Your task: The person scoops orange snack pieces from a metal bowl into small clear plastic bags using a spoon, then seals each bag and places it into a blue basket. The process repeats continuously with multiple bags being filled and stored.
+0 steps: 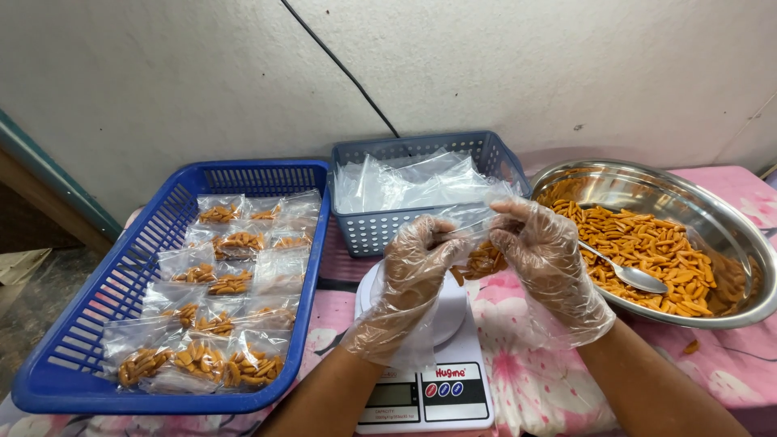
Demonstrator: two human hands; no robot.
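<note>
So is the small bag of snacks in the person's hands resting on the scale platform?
Cannot tell. In the head view the small bag sits between both gloved hands, but the left hand hides the scale platform beneath it.

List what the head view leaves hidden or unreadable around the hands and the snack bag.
- Small clear bag: its mouth is hidden by the left hand and right hand; sealed or open, cannot tell.
- Scale: the display is too small and dim to read; hands cover much of its platform.
- Spoon: its handle end is hidden behind the right hand.
- Steel bowl: its bottom is buried under snacks.
- Grey basket: the count of empty bags is unclear, as they overlap.
</note>
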